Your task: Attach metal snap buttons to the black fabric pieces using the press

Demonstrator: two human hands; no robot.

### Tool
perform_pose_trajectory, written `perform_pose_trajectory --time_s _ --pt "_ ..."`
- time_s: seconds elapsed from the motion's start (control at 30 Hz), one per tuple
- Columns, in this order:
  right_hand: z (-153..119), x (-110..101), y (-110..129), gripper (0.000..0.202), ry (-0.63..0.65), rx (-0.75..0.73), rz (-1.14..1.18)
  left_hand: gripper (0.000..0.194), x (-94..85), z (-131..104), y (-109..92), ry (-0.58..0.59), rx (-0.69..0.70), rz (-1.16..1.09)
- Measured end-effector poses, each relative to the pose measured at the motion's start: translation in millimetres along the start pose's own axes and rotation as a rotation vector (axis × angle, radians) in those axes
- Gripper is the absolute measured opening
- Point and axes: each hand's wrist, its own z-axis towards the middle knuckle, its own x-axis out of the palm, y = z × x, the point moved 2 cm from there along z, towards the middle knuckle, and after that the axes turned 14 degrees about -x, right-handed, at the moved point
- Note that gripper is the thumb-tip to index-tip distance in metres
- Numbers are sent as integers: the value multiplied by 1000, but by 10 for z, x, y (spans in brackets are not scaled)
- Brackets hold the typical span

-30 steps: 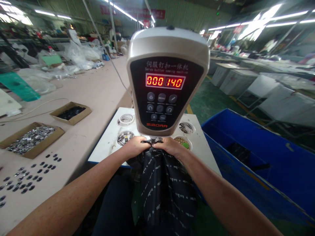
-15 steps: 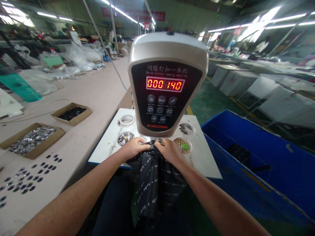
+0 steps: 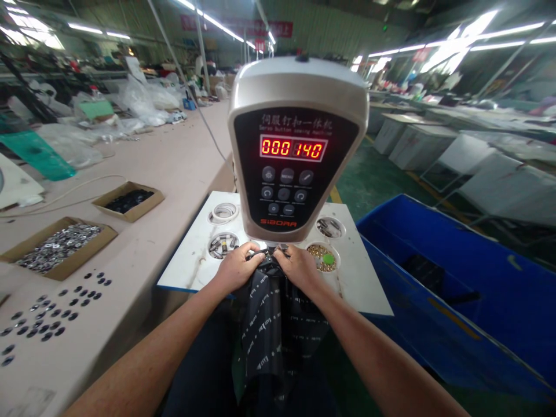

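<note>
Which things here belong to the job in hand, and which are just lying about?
Seem to belong:
printed black cloth, edge held by left hand and right hand
button machine, its head just above the hands

Seem just lying about:
plastic bags
teal item
loose discs, though possibly supplies

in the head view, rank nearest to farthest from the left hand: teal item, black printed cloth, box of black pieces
1. Black printed cloth: held by the left hand
2. Box of black pieces: left, on the table
3. Teal item: at the far left edge
</note>
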Motion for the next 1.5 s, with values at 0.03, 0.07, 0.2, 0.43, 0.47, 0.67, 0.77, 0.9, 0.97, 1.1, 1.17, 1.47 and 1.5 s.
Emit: perform_pose_trajectory --time_s 0.03,0.07,0.2,0.43,0.47,0.67,0.77,0.9,0.97,1.1,1.17,1.47,1.5 --pt "0 -4 1 31 2 -1 -3 31 3 7 2 -2 -5 3" --pt "2 -7 2 31 6 0 -9 32 4 11 2 -2 -8 6" --pt "13 -5 4 32 41 -13 -59 32 2 12 -14 7 -7 14" --pt "24 -3 -3 32 63 -34 -77 30 -2 -9 -41 -12 -4 23" --pt "24 -7 0 32 64 -34 -77 30 -3 -12 -43 -15 -5 25" --pt "24 -21 18 32 67 -30 -73 30 -7 -18 -48 -24 -14 38" --pt "22 -16 18 32 61 -32 -68 30 -5 -15 -48 -26 -15 42" --pt "24 -13 11 31 53 -30 -58 30 2 -11 -47 -26 -26 45" --pt "26 -16 9 30 51 -30 -51 30 4 -11 -44 -25 -30 48" --pt "24 -21 15 30 45 -43 -25 30 5 -13 -37 -30 -28 50" --pt "20 -18 13 30 36 -42 -14 29 8 -12 -32 -32 -23 46" --pt "16 -102 90 31 -32 -61 89 27 -22 -69 -92 -64 15 3" --pt "7 -130 117 32 -50 -75 124 28 -43 -112 -109 -77 22 4"
